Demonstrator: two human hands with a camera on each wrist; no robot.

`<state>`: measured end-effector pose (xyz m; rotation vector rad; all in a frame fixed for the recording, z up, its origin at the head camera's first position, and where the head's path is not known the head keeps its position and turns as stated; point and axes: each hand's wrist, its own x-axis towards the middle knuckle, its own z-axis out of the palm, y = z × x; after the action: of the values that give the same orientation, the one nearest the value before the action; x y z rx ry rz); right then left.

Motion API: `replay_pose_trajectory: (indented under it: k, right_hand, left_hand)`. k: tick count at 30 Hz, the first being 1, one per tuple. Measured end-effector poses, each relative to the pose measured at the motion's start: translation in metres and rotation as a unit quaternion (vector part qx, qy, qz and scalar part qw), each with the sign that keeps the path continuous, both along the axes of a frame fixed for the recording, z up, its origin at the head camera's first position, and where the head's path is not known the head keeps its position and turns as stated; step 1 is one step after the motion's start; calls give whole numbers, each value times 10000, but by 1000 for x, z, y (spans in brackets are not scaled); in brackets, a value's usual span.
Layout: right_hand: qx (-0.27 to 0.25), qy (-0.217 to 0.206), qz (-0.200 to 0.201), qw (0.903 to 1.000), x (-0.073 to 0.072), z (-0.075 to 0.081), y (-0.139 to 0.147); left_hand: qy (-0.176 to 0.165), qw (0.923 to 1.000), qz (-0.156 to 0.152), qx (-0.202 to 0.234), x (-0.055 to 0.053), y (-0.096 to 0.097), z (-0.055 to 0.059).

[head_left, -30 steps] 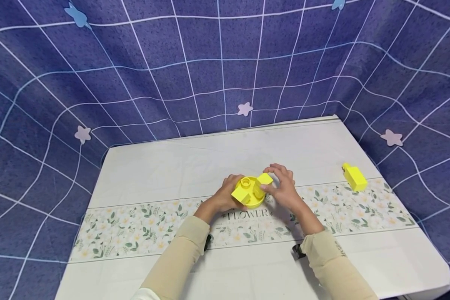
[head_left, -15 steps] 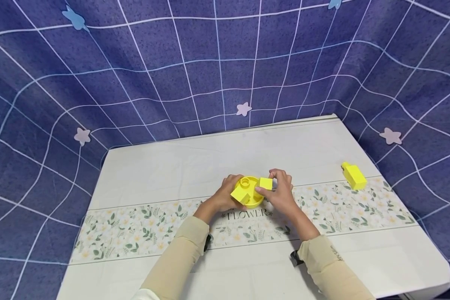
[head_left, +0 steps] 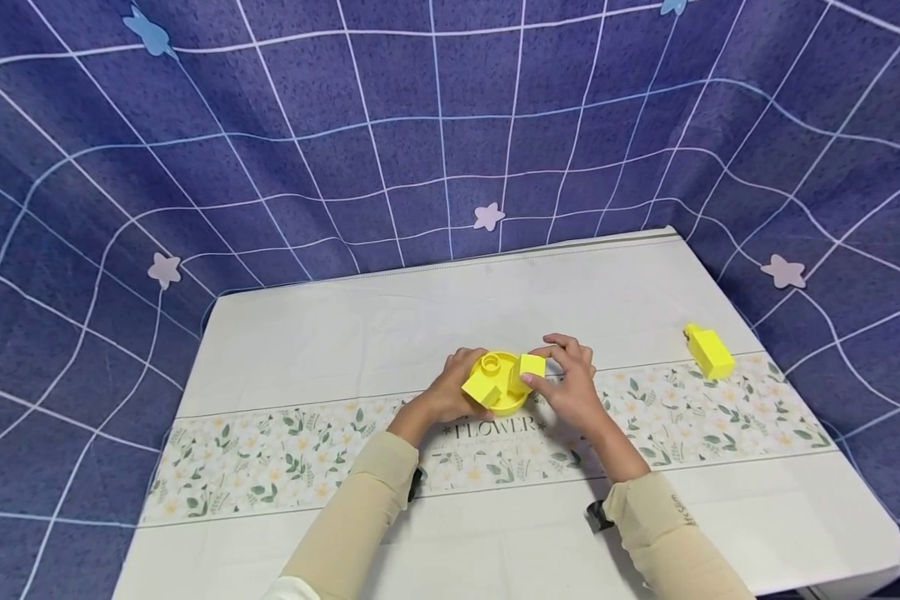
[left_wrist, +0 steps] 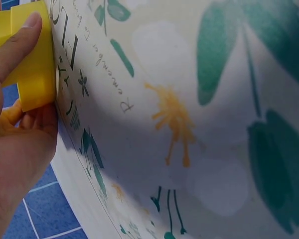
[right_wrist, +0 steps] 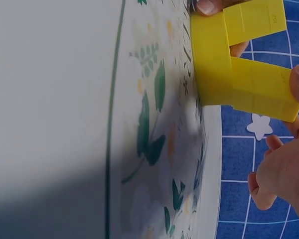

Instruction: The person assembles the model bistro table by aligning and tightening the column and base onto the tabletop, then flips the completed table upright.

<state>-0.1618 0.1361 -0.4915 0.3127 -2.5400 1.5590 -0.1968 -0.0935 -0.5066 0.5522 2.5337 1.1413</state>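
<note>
My left hand (head_left: 450, 392) holds a round yellow base (head_left: 508, 407) on the table from its left side, its thumb laid along the wall in the left wrist view. A rectangular yellow block (head_left: 482, 389) stands in the base near that hand, and behind it rises a small ring-shaped socket (head_left: 491, 363). At the right of the base, my right hand (head_left: 572, 390) pinches the upper end of a second yellow block (head_left: 532, 367) between thumb and fingers. In the right wrist view this block (right_wrist: 261, 88) leans slightly outward, its lower end down at the base (right_wrist: 209, 57).
A loose yellow block with a narrow neck (head_left: 711, 354) lies toward the table's right edge. The white tablecloth (head_left: 330, 333) has a floral band (head_left: 285, 454) across it. A blue gridded curtain (head_left: 390, 150) encloses the back and sides.
The block in my right hand has turned from an angled position to a straighter one. My right fingers have shifted their hold at its top. My left hand and the base stay put.
</note>
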Motion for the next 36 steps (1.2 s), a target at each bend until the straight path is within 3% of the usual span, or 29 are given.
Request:
replay_pose_trajectory:
  k: [16, 29, 36]
  right_hand:
    - [-47, 63, 0, 10000, 6, 3, 15]
    - [-35, -105, -724, 9973, 7, 8, 62]
    - [250, -235, -1137, 9929, 7, 7, 77]
  left_hand:
    - [90, 9999, -66, -10, -4, 0, -4]
    - [78, 9989, -457, -50, -11, -6, 2]
    - [28, 9995, -305, 25, -11, -3, -1]
